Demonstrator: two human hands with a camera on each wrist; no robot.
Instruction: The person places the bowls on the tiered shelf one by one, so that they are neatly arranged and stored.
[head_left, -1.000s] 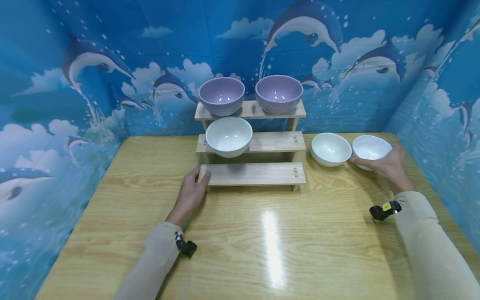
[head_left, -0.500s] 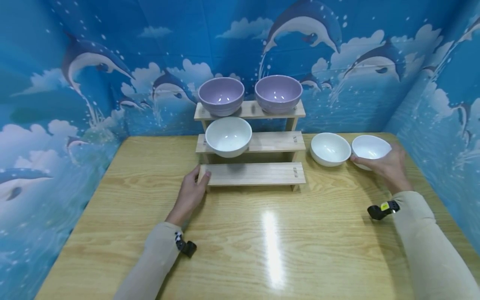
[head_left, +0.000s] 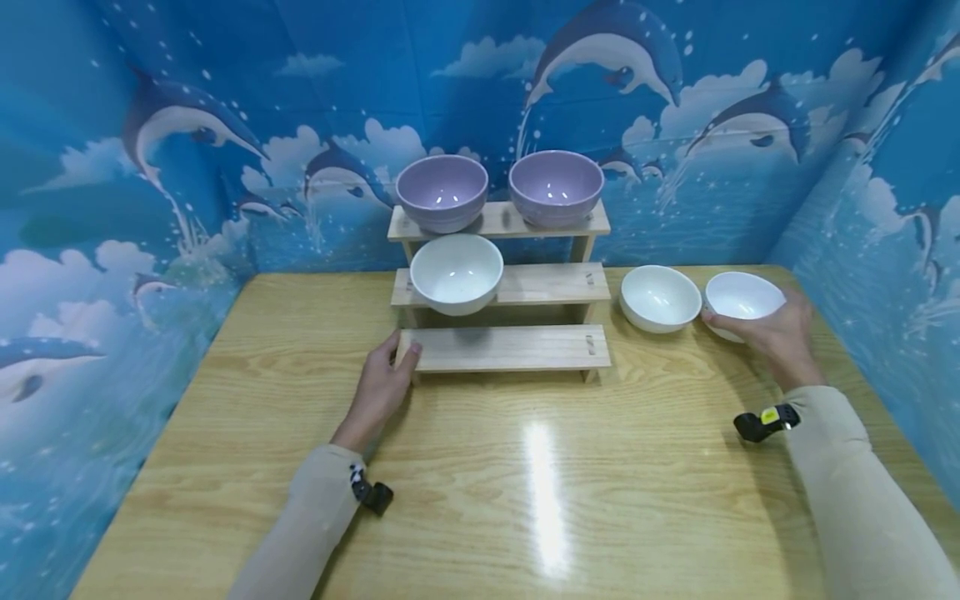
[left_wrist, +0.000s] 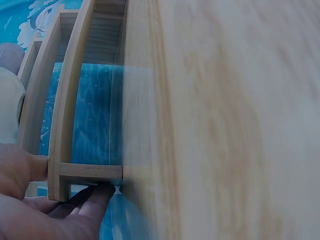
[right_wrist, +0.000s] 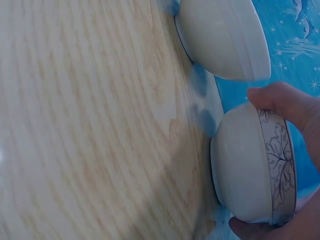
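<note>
My left hand [head_left: 381,385] grips the left end of the lowest step of a three-tier wooden stand [head_left: 510,348]; in the left wrist view the thumb lies over the step [left_wrist: 64,125] and the fingers reach beneath it. At the far right my right hand [head_left: 776,333] holds a white bowl [head_left: 741,293] by its sides, thumb on the left. A leaf-patterned band circles this bowl [right_wrist: 245,165] below the rim in the right wrist view. Another white bowl [head_left: 660,298] stands just left of it. A larger white bowl [head_left: 457,275] sits on the middle step, at its left.
Two purple bowls, one left [head_left: 442,192] and one right [head_left: 557,187], sit on the top step. The wooden table [head_left: 480,500] extends toward me. Blue dolphin-print cloth [head_left: 360,100] hangs behind it and along both sides.
Both hands keep their holds, with the right hand and its bowl shifting only very slightly. The stand and the other bowls stay in place.
</note>
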